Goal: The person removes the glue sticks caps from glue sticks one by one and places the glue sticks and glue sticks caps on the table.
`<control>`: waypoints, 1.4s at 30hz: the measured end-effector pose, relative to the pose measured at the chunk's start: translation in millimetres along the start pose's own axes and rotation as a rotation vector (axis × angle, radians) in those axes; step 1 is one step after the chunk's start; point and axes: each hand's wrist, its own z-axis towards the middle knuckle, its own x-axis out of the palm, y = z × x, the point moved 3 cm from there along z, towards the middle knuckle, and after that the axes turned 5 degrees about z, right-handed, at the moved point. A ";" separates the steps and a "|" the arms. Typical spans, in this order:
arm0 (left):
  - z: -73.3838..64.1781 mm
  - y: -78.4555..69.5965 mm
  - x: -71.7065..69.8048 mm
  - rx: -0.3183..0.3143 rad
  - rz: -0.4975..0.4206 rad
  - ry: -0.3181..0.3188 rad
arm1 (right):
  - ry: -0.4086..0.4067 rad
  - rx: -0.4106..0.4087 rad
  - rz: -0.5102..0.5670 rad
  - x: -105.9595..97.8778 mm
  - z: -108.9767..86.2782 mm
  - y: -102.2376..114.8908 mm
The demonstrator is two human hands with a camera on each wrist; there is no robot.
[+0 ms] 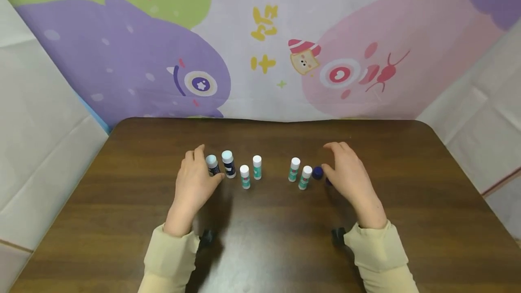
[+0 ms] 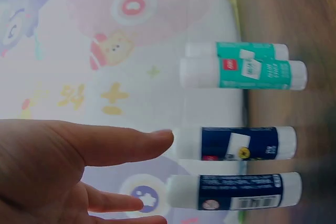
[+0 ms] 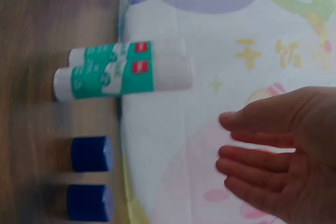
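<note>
Sleeved, both hands are seen with fingers relaxed and holding nothing, left hand (image 1: 194,184) beside a navy stick (image 1: 212,165), right hand (image 1: 349,176) beside blue caps (image 1: 318,172); light, rigid, slippery sticks are judged best pinched mid-barrel.

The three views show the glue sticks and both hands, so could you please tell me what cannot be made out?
- Label text on the navy glue sticks: blurred in the left wrist view, too small in the head view.
- One blue cap: mostly hidden behind the right hand in the head view.
- Left hand: cut off by the left wrist view's edge.
</note>
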 end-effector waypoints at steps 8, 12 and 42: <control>-10.0 -10.1 -11.7 0.035 -0.017 -0.046 | -0.129 -0.192 0.062 -4.1 -3.7 36.2; -12.6 -15.9 -13.4 0.058 -0.018 -0.054 | -0.135 -0.252 0.072 -3.4 -3.9 53.5; -9.9 -58.8 0.1 0.258 -0.026 -0.070 | 0.089 -0.331 -0.052 69.1 28.3 97.1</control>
